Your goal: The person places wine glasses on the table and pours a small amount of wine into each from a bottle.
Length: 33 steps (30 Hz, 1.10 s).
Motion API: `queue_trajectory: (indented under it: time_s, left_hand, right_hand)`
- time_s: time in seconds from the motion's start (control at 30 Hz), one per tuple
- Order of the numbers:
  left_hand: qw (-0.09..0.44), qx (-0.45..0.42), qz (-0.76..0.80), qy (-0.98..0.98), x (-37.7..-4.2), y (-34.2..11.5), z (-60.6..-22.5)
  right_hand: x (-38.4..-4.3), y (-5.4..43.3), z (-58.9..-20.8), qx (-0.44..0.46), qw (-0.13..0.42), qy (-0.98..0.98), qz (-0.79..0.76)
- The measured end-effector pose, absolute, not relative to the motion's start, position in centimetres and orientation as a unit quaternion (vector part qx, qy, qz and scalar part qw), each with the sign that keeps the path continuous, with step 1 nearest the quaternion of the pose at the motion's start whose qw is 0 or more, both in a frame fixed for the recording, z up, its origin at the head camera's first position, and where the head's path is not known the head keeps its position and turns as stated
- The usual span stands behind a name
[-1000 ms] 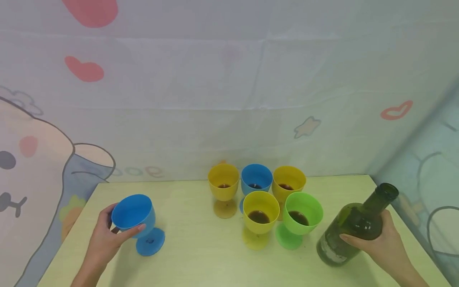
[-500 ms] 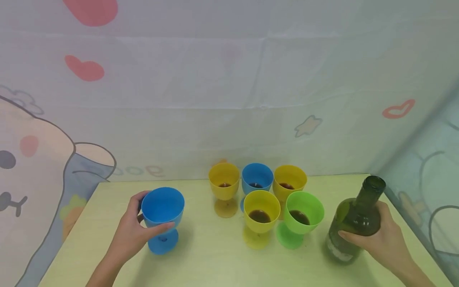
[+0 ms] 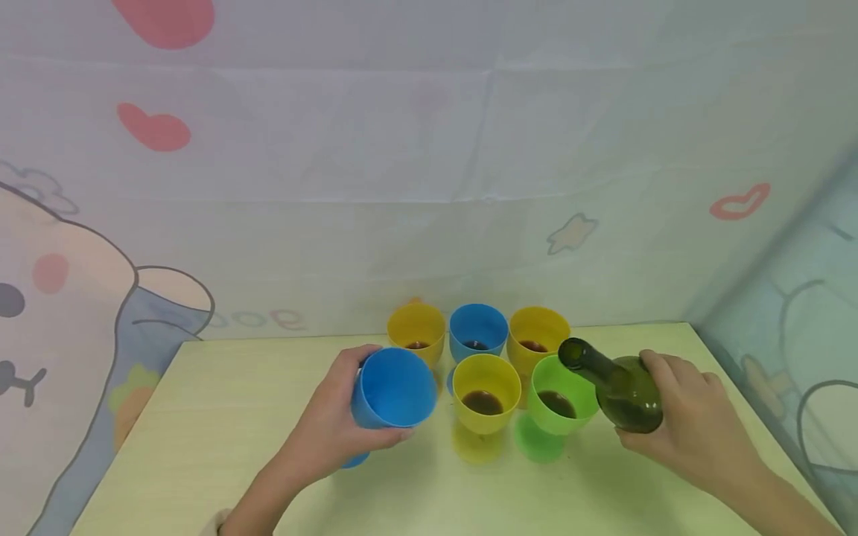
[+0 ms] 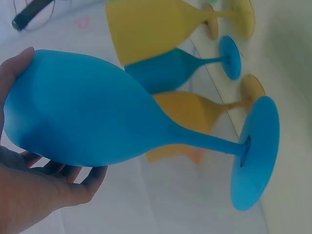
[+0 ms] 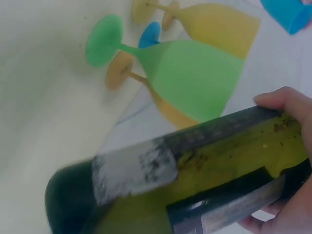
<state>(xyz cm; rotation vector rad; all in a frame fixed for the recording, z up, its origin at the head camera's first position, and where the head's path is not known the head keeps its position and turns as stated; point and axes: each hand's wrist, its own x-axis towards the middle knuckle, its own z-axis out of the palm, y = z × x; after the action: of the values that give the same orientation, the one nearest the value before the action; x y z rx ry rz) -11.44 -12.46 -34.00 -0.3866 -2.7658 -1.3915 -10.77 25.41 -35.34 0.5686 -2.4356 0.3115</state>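
Observation:
My left hand [image 3: 338, 417] grips a blue plastic goblet [image 3: 394, 387] around its bowl, tilted a little to the right; no liquid shows inside. In the left wrist view the goblet's stem and foot [image 4: 256, 153] point away from the hand [image 4: 36, 190]. A dark green glass bottle [image 3: 630, 394] is in my right hand [image 3: 690, 417], tipped so its mouth points left, above the green goblet [image 3: 565, 394]. The right wrist view shows the bottle's worn label [image 5: 136, 168] and my thumb and fingers [image 5: 287, 105] around its body.
Several goblets with dark liquid stand grouped on the pale table [image 3: 221, 417]: a front yellow goblet [image 3: 485, 394], a back left yellow goblet [image 3: 415, 327], a back blue goblet [image 3: 478, 331] and a back right yellow goblet [image 3: 538, 331]. A printed cloth [image 3: 402, 149] hangs behind.
My left hand has carried the blue goblet right, toward the group. My right hand has lifted the bottle, moved it left and tipped it from nearly upright toward the left.

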Motion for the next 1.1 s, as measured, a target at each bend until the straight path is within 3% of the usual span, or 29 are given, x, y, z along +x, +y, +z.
queue_trajectory:
  time_s: [0.23,0.5,1.1]
  left_hand:
    - [-0.001,-0.18,-0.447,-0.876,-11.1,-9.7,-33.1]
    - [0.011,-0.246,-0.425,-0.871,-10.7,-8.2,-32.9]
    - [0.017,-0.262,-0.402,-0.877,-10.3,-6.9,-33.5]
  right_hand:
    - [-10.7,23.5,-34.6,0.276,0.339,-0.9,0.011]
    - [-10.4,21.9,-34.1,0.287,0.355,-0.889,-0.026]
    - [-10.3,21.1,-33.3,0.315,0.39,-0.86,-0.1]
